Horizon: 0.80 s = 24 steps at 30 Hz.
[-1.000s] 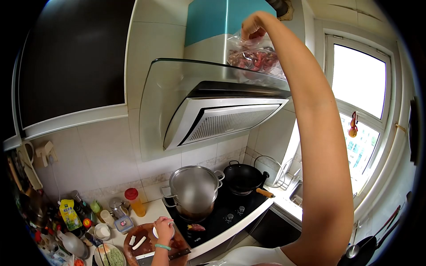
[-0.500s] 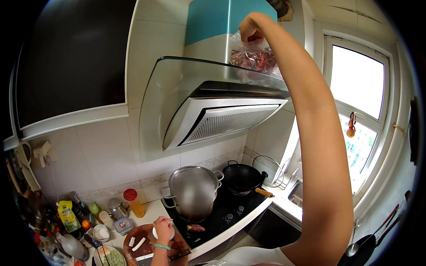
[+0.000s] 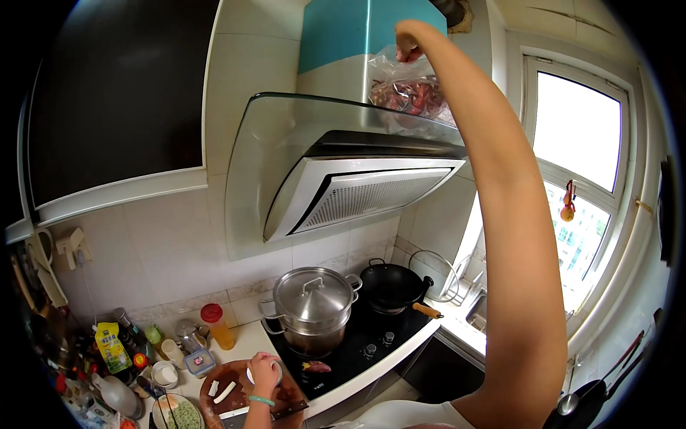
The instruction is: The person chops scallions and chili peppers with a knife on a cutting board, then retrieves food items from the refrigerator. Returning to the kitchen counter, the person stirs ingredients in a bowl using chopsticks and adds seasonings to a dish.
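A clear plastic bag of dried red chilies (image 3: 411,96) rests on top of the glass range hood (image 3: 357,193). My right hand (image 3: 409,41) is raised at the bag's upper edge, its fingers bent and partly hidden. Low on the left, my left hand (image 3: 264,373), with a green bangle at the wrist, is curled over a small white bowl (image 3: 251,376) above the round wooden board (image 3: 232,372). White pieces (image 3: 224,392) and a knife (image 3: 286,410) lie on that board. A dried red chili (image 3: 316,367) sits on the black stove's front edge.
A lidded steel pot (image 3: 314,307) and a black wok (image 3: 391,286) stand on the stove. Jars, bottles and a bowl of chopped greens (image 3: 179,415) crowd the left counter. At right are a sink (image 3: 477,312) and a window (image 3: 579,129).
My right hand has shifted slightly up and right, with fewer fingers inside the bag. The pot's lid and handle now show clearly where the pot top looked blurred or plain before.
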### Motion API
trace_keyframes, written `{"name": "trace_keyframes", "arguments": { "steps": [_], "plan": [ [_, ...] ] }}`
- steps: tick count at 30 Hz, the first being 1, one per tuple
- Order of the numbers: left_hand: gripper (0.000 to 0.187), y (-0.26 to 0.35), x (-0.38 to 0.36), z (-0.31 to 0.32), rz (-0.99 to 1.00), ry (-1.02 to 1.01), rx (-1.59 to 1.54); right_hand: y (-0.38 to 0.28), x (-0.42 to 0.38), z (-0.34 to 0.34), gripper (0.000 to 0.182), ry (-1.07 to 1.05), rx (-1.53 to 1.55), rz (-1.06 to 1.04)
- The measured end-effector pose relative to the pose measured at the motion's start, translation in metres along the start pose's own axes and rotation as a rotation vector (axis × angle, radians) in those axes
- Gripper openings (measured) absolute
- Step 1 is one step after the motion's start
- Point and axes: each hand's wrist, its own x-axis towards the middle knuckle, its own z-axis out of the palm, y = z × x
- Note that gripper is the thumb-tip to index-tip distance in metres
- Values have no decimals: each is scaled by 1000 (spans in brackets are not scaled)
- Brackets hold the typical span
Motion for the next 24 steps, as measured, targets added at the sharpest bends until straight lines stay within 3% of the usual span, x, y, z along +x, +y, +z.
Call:
{"name": "trace_keyframes", "arguments": {
  "steps": [4, 6, 10, 13, 15, 16, 17, 19, 20, 22, 24],
  "plan": [
    [21, 4, -5, -7, -3, 4, 22, 2, -34, -3, 6, 170, 214, -48],
    [21, 4, -6, -8, 4, 4, 21, 10, -44, -3, 12, 169, 463, -257],
    [21, 4, -10, -8, 8, -4, 39, 21, -50, 4, 16, 234, 480, -359],
    [21, 7, -12, -11, 2, -21, 34, 22, -48, 11, 21, 338, 341, -354],
    [21, 9, -11, -12, 1, -25, 27, 16, -39, 16, 17, 524, -320, -358],
    [21, 9, -10, -11, 16, -20, 38, 8, -36, 17, 26, 442, -422, -224],
    [22, 9, -9, -9, 30, -14, 48, 4, -35, 21, 26, 442, -423, -225],
    [22, 8, -9, -6, 30, -5, 42, -1, -33, 35, 15, 683, -621, -244],
    [22, 7, -10, -5, 33, 1, 37, -1, -18, 33, 15, 683, -621, -248],
    [22, 9, -12, -7, 27, 4, 38, 4, 27, 21, 20, 198, -624, -57],
    [22, 11, -14, -9, 21, 5, 36, 8, 39, 20, 21, 128, -657, -46]
  ]
}}
